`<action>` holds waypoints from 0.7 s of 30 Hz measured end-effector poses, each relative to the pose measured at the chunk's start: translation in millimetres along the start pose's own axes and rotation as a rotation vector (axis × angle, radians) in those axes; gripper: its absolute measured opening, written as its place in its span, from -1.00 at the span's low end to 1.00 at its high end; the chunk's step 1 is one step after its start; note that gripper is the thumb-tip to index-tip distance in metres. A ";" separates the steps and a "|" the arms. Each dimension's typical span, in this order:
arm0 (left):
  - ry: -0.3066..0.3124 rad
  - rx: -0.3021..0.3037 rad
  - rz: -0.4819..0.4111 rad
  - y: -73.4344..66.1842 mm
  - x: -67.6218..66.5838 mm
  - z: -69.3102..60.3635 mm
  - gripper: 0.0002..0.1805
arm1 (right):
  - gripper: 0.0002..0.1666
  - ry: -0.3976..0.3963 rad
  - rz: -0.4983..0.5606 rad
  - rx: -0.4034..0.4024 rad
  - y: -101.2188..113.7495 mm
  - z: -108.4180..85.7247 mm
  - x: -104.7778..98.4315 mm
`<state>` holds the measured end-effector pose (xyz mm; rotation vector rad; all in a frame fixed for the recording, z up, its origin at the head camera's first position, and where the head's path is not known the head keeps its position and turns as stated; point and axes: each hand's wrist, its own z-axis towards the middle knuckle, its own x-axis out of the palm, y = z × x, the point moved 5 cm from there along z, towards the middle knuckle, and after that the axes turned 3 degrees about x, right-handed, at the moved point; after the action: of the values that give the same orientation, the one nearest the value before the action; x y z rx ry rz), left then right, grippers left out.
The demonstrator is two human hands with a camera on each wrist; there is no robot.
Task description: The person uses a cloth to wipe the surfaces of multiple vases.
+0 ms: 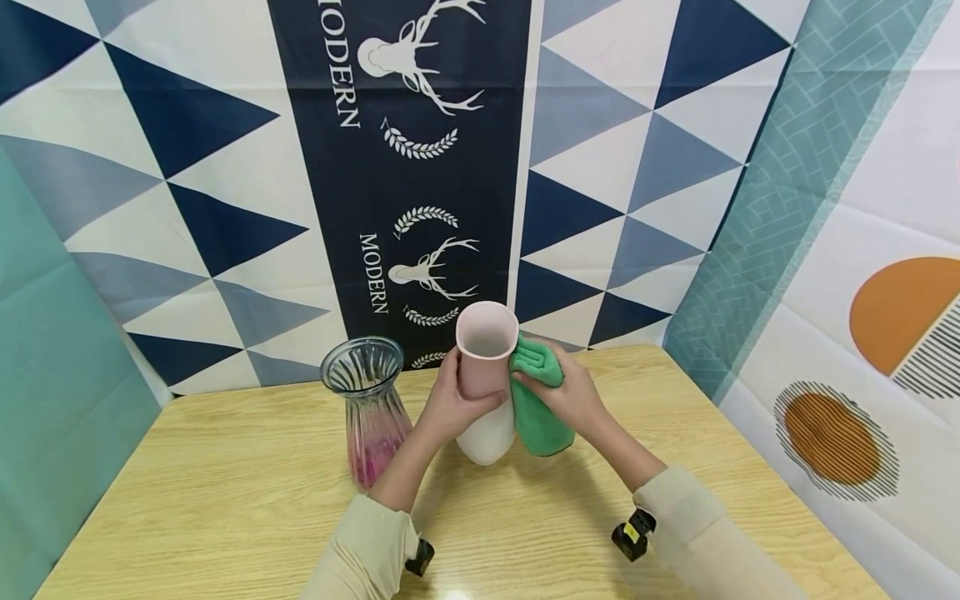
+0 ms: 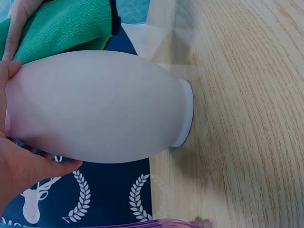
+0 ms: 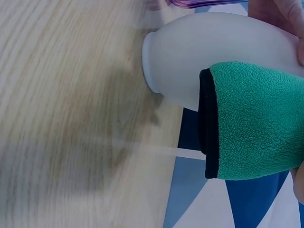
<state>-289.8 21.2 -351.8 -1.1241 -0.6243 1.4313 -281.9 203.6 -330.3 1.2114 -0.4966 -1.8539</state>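
A smooth vase (image 1: 486,429), pink at the neck and white below, is held by my left hand (image 1: 459,402) around its upper part. In the left wrist view the vase (image 2: 104,107) shows its rounded body and narrow foot ring, close to the tabletop; whether the foot touches the wood I cannot tell. My right hand (image 1: 572,392) grips a folded green cloth (image 1: 542,421) against the right side of the vase's neck. The cloth (image 3: 256,123) has a dark edging and hangs down beside the body. Part of the right fingers is hidden by the cloth.
A ribbed glass vase (image 1: 367,417), bluish at the rim and pink toward its base, stands just left of my left forearm. The wooden table (image 1: 225,500) ends at a patterned backdrop (image 1: 420,208) behind, with printed sheets on both sides.
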 end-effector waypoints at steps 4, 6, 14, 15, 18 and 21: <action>-0.006 0.010 0.020 12.0 1.8 2.8 0.03 | -0.34 0.015 -0.005 0.011 -3.5 -3.3 1.7; -0.006 0.006 0.026 12.3 1.9 2.8 0.03 | -0.35 0.015 -0.011 0.002 -4.9 -4.7 2.5; -0.002 0.004 0.031 9.9 2.2 1.1 0.03 | -0.35 0.018 -0.042 0.002 -15.6 -13.3 7.5; 0.000 0.000 0.032 9.7 2.2 0.9 0.03 | -0.35 0.019 -0.044 0.006 -17.1 -14.6 8.3; 0.000 0.000 0.036 9.4 2.2 0.6 0.03 | -0.35 0.022 -0.043 0.015 -20.4 -18.1 10.2; -0.004 0.009 0.038 9.5 1.9 0.5 0.03 | -0.35 0.027 -0.042 0.018 -21.4 -20.6 11.4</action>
<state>-294.3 21.2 -360.5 -1.1315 -0.6022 1.4676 -274.9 208.7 -360.8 1.2657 -0.4776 -1.8698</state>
